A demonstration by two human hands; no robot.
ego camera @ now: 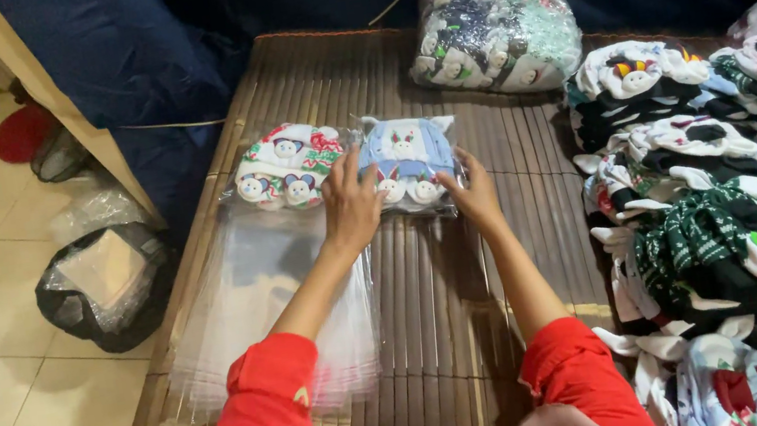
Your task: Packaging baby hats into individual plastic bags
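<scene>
Two bagged packs (346, 167) lie side by side on the mat (435, 315), empty bags (261, 302) before them, a stuffed bundle (492, 31) behind, heaped caps (732, 208) right.

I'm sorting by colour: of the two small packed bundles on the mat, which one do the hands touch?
The light blue packet, right of the red-and-green one. Left hand and right hand both rest on its edges.

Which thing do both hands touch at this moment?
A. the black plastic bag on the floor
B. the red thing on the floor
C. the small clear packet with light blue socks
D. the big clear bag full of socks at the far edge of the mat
C: the left hand and the right hand both rest on the light blue sock packet, on the slatted mat.
</scene>
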